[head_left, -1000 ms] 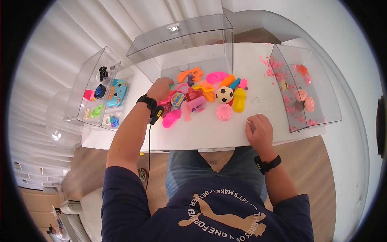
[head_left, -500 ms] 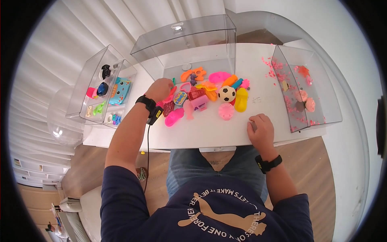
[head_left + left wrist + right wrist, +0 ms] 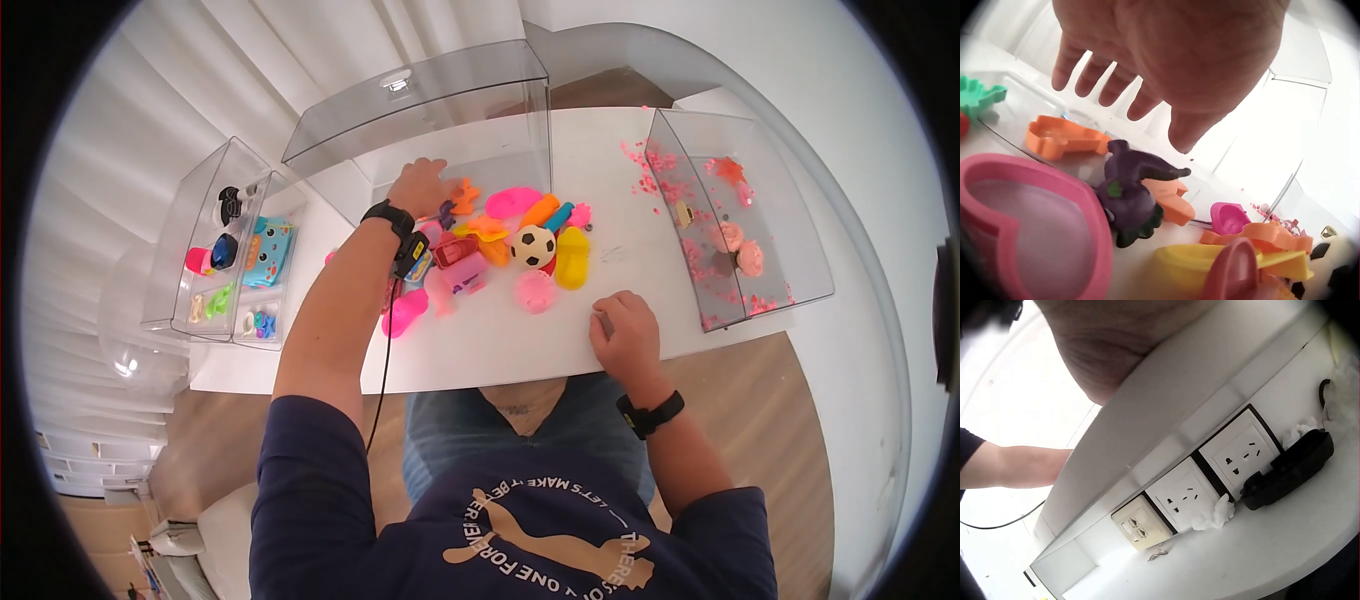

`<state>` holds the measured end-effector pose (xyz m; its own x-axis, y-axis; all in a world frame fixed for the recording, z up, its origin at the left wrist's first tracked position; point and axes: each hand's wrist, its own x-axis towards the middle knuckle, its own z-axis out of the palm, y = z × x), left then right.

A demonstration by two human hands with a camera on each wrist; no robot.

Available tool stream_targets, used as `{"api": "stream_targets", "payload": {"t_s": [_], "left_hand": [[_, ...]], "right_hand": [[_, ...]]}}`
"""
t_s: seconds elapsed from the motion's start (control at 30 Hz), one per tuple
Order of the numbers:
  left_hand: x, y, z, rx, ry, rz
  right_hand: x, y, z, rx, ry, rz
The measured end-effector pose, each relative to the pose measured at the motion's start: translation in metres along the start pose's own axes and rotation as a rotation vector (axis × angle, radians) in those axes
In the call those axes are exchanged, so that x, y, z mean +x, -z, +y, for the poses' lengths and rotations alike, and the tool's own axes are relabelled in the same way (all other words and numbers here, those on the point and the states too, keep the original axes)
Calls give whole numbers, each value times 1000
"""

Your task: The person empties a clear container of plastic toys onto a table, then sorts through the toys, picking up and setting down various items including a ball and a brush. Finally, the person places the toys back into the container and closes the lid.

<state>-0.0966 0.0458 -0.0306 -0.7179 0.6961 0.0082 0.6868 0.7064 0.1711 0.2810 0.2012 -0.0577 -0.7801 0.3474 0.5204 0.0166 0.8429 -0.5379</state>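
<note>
With fingers extended and apart, my left hand [image 3: 420, 187] hovers at the back of the toy pile, near the mouth of the large clear box [image 3: 460, 172]. Nothing is in its grasp. Below it in the left wrist view lie a dark purple toy [image 3: 1124, 203], an orange mold [image 3: 1063, 137], a pink heart-shaped mold [image 3: 1102, 250] and a green mold [image 3: 982, 95]. My right hand [image 3: 627, 335] rests by the table's front edge with loosely curled fingers, to the right of the pink round toy [image 3: 536, 292] and the yellow toy [image 3: 572, 258].
A toy soccer ball [image 3: 533, 246] sits in the pile on the white table [image 3: 500, 350]. At left stands a clear divided box [image 3: 160, 325] with small toys; at right, another clear box [image 3: 800, 285] has pink bits in and around it. Wall sockets [image 3: 1179, 494] show under the tabletop.
My left hand has gone from the left side of the pile to its back, and its fingers have spread. The head view has shifted slightly. My right hand stays by the front edge.
</note>
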Motion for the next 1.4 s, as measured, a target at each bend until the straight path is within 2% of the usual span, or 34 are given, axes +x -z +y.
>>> {"api": "stream_targets", "payload": {"t_s": [0.17,0.27,0.37,0.67,0.97,1.27,1.4], "left_hand": [[-2,-6,9,7,-15,-114],[-12,-6,12,-14,-204,-70],[-14,-21,6,-59,-193,-1],[-36,-8,15,-92,-296,-125],[-56,0,20,-57,-332,-124],[-72,4,14,-138,-280,-70],[-78,19,20,-221,-153,-130]], "right_hand": [[0,0,-1,-3,0,1],[1,0,-1,-8,0,0],[1,0,-2,-7,-2,2],[-1,0,-1,-6,-5,-1],[-2,1,-1,-13,-8,-4],[-3,1,-1,-15,2,10],[-3,1,-1,-12,7,8]]}}
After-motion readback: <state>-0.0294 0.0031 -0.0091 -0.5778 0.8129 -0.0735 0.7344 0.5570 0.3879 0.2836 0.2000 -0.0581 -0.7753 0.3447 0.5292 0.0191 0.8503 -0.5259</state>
